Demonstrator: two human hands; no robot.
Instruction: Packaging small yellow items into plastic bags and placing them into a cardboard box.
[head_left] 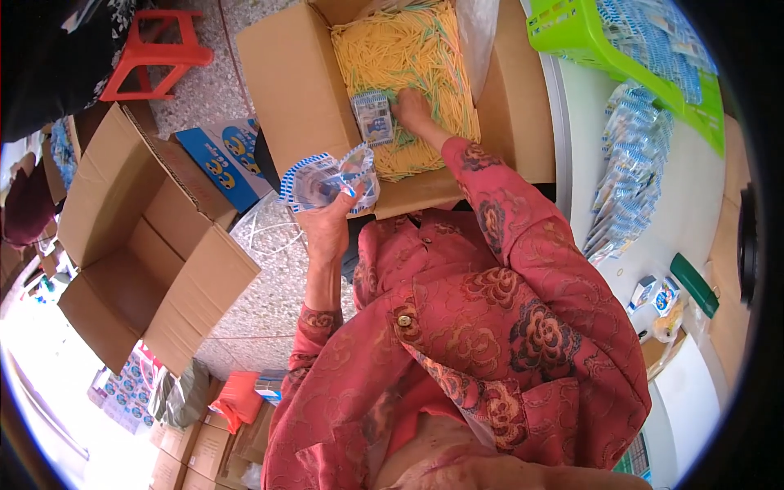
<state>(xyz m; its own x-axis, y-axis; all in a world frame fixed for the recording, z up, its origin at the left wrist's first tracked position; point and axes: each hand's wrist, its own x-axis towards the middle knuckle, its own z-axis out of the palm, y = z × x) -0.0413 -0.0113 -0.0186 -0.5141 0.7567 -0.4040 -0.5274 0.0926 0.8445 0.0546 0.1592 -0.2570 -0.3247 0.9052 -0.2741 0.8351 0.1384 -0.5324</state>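
Note:
My left hand (328,222) is closed on a clear plastic bag (314,181) with blue-striped edges, held at the near left corner of an open cardboard box (290,77). The bag's top gapes. Inside the box lies a deep heap of thin yellow and pale green sticks (392,49). My right hand (411,109) reaches down into that heap, fingers curled among the sticks; what they grip is hidden. Just left of it, a small blue-and-white packet (373,118) rests on the sticks against the box wall.
An empty cardboard box (155,245) stands open at left, beside a blue printed carton (224,159) and a red stool (159,53). On the white table (584,122) at right lie a row of blue-and-white packets (629,167) and a green basket (572,37) full of more.

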